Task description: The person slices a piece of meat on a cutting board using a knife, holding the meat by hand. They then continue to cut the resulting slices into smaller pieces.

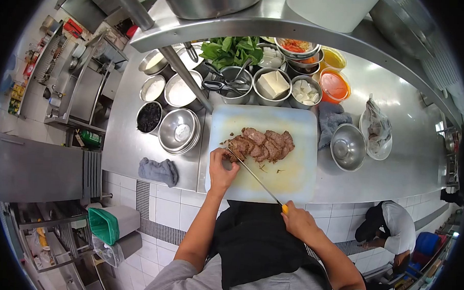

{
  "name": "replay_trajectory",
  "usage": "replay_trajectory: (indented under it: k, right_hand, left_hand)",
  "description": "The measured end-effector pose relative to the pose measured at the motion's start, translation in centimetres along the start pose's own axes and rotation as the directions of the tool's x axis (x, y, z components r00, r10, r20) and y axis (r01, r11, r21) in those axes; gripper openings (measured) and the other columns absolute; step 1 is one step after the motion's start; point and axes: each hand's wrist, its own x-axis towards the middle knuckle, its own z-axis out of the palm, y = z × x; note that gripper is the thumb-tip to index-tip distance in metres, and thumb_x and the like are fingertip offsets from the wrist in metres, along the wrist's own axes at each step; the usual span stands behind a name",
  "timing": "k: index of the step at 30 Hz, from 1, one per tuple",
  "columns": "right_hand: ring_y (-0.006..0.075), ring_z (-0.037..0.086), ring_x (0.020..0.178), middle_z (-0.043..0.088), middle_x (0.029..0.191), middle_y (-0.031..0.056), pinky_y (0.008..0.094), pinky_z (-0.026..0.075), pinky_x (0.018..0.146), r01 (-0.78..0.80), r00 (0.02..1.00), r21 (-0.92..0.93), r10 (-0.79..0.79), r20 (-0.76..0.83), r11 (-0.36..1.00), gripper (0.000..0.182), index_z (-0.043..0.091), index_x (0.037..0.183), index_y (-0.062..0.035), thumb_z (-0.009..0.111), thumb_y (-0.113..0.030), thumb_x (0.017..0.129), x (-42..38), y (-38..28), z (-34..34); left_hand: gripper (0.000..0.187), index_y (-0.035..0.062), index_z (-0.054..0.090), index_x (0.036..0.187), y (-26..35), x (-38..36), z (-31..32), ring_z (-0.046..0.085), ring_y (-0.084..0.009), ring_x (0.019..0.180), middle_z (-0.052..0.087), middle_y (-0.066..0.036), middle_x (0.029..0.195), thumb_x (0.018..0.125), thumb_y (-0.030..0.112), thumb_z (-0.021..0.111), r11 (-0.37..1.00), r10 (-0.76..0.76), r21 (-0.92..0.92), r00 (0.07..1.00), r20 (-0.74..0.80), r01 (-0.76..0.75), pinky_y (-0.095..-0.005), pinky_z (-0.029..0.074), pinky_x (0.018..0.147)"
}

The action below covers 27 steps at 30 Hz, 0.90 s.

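Brown cooked meat (pixel 265 145), partly in slices, lies on a white cutting board (pixel 292 183). My left hand (pixel 222 169) is at the meat's left end, its fingers curled and pressed on the end piece. In my right hand (pixel 299 220) is the yellow handle of a long knife (pixel 259 180). The blade runs up and left across the board, and its tip reaches the meat beside my left fingertips. Small crumbs of meat are scattered near the slices.
Stacked metal bowls (pixel 177 132) and a grey cloth (pixel 158 171) lie left of the board. Behind it stand containers, one with white blocks (pixel 273 86), under a metal shelf (pixel 231 25). Right are a bowl (pixel 348 147) and a plate (pixel 376 130). A person (pixel 396 227) crouches at lower right.
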Motion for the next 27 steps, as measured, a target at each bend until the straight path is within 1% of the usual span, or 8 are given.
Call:
replay_trajectory:
  k: [4, 8, 11, 13, 20, 22, 26, 27]
  right_hand:
    - [0.0502, 0.067, 0.080, 0.068, 0.085, 0.0307, 0.0548, 0.054, 0.074, -0.071, 0.992, 0.117, 0.058, 0.108, 0.991, 0.041, 0.052, 0.121, -0.0014, 0.060, -0.034, 0.097, 0.0, 0.3, -1.3]
    - [0.0496, 0.067, 0.080, 0.069, 0.086, 0.0296, 0.0531, 0.054, 0.073, 0.064, 0.991, 0.241, -0.089, 0.095, 0.968, 0.042, 0.057, 0.116, -0.0025, 0.062, -0.038, 0.096, -1.3, 3.1, -1.5]
    - [0.0492, 0.067, 0.079, 0.069, 0.084, 0.0284, 0.0520, 0.053, 0.072, -0.023, 0.995, 0.244, -0.001, 0.097, 0.970, 0.040, 0.059, 0.113, -0.0034, 0.065, -0.037, 0.094, -3.9, 3.4, -2.4]
    - [0.0502, 0.066, 0.079, 0.068, 0.082, 0.0284, 0.0512, 0.053, 0.071, 0.011, 1.000, 0.276, -0.007, -0.016, 0.961, 0.038, 0.059, 0.115, -0.0050, 0.068, -0.034, 0.092, -4.9, 3.6, -2.4]
    - [0.0512, 0.065, 0.079, 0.067, 0.079, 0.0285, 0.0510, 0.052, 0.067, 0.048, 0.953, 0.310, 0.050, -0.300, 0.950, 0.034, 0.060, 0.115, -0.0056, 0.071, -0.027, 0.091, -3.8, 3.2, -1.4]
    - [0.0516, 0.065, 0.078, 0.066, 0.079, 0.0287, 0.0517, 0.052, 0.066, 0.035, 0.924, 0.303, 0.084, -0.374, 0.952, 0.033, 0.060, 0.114, -0.0053, 0.071, -0.025, 0.091, -3.5, 2.6, -1.2]
    - [0.0523, 0.064, 0.078, 0.066, 0.080, 0.0287, 0.0522, 0.051, 0.066, 0.036, 0.931, 0.376, 0.106, -0.349, 0.926, 0.034, 0.059, 0.116, -0.0047, 0.070, -0.026, 0.091, -3.5, 3.0, -0.4]
    - [0.0519, 0.064, 0.077, 0.066, 0.080, 0.0284, 0.0521, 0.051, 0.066, 0.048, 0.923, 0.374, 0.102, -0.371, 0.926, 0.034, 0.059, 0.116, -0.0046, 0.071, -0.025, 0.091, -3.6, 3.1, 0.0]
  left_hand:
    - [0.044, 0.0028, 0.057, 0.112, -0.8, -0.4, -0.8, 0.060, -0.0277, 0.088, 0.062, -0.013, 0.102, 0.070, 0.000, 0.069, 0.997, -0.025, -0.069, 1.000, 0.002, 0.025, -0.0375, 0.051, 0.081]
    - [0.041, 0.0029, 0.057, 0.111, -1.5, -1.0, -2.8, 0.063, -0.0230, 0.087, 0.065, -0.012, 0.106, 0.072, 0.001, 0.070, 0.994, -0.109, -0.012, 0.994, -0.032, 0.108, -0.0341, 0.050, 0.079]
    - [0.048, 0.0037, 0.055, 0.118, -1.5, -1.5, -3.9, 0.064, -0.0230, 0.091, 0.064, -0.012, 0.112, 0.073, 0.001, 0.070, 0.988, -0.143, -0.044, 0.987, 0.071, 0.146, -0.0352, 0.050, 0.084]
    - [0.059, 0.0039, 0.053, 0.128, -1.1, -1.5, -4.2, 0.061, -0.0258, 0.103, 0.061, -0.013, 0.120, 0.073, 0.004, 0.075, 0.993, -0.109, -0.031, 0.975, 0.191, 0.117, -0.0376, 0.049, 0.090]
    - [0.065, 0.0111, 0.057, 0.132, 1.8, 1.9, -3.4, 0.051, -0.0331, 0.121, 0.059, -0.013, 0.130, 0.072, 0.013, 0.083, 0.966, 0.080, 0.226, 0.978, 0.193, -0.123, -0.0438, 0.042, 0.102]
    - [0.057, 0.0150, 0.062, 0.127, 1.5, 2.5, -2.9, 0.048, -0.0326, 0.124, 0.060, -0.009, 0.133, 0.074, 0.018, 0.083, 0.945, 0.003, 0.304, 0.933, 0.359, -0.120, -0.0461, 0.039, 0.105]
    - [0.049, 0.0128, 0.066, 0.120, 1.2, 4.0, -3.3, 0.057, -0.0331, 0.113, 0.066, -0.011, 0.122, 0.075, 0.020, 0.083, 0.925, 0.017, 0.343, 0.920, 0.391, -0.163, -0.0451, 0.045, 0.097]
    - [0.046, 0.0109, 0.067, 0.118, 0.6, 4.6, -3.6, 0.061, -0.0333, 0.104, 0.068, -0.013, 0.113, 0.076, 0.020, 0.083, 0.955, -0.080, 0.292, 0.904, 0.420, -0.051, -0.0442, 0.048, 0.091]
